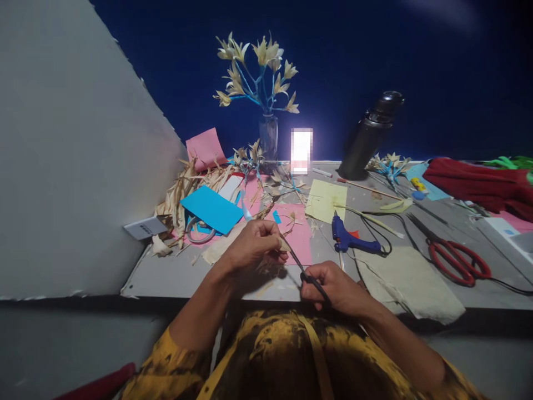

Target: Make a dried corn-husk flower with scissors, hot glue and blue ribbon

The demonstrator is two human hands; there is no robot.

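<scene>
My left hand (260, 239) pinches a small pale piece of dried husk (285, 245) above the front of the table. My right hand (333, 286) is closed around the dark handles of a small pair of scissors (296, 256). Their blades point up and left, with the tips beside the husk piece; whether they touch it I cannot tell. Under and behind my hands lies pink paper (297, 233) with scraps on it. To the right of it rests a blue glue gun (352, 241).
Dried husks (177, 194) are heaped at the left beside a blue card (212, 208). A vase (268, 136) of husk flowers stands at the back, with a dark flask (366, 141) to its right. Red-handled scissors (458, 261) and a folded cloth (410, 280) lie at the right.
</scene>
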